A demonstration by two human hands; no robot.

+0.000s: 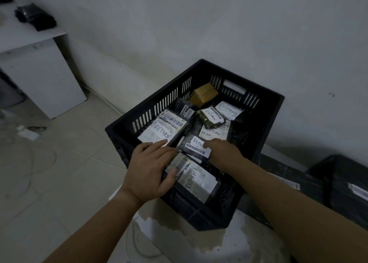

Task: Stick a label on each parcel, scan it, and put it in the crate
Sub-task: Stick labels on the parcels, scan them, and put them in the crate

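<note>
A pale wall [219,23] is filling the upper half of the view and a tiled floor [59,173] is spreading out to the left. A white table [39,77] is standing in the far left corner, carrying a stack of black bags [35,16]. A black slotted crate [264,127] is sitting in the middle on a worn white surface [199,242], close to the wall, with dark wrapped bundles [338,183] lying just beside it on the right. Black parcels are lying loosely heaped inside the crate, each wearing a white barcode label handwritten RETURN. The largest parcel [162,130] is leaning against the crate's left wall, and a near parcel [196,180] is lying against the front wall. The person's left hand [148,169] is reaching in over the front left corner, spread, its straight fingers resting on the near edge of the largest parcel and its thumb pressing on the near parcel. The right hand [223,151] is reaching in from the right, its fingertips touching the label of a small parcel [196,147] lying between those two; whether it is pinching that parcel I cannot tell. Farther back, a greenish padded parcel [212,116] is lying on top of the others, and a brown taped box [203,94] is sitting tilted against the crate's back wall.
</note>
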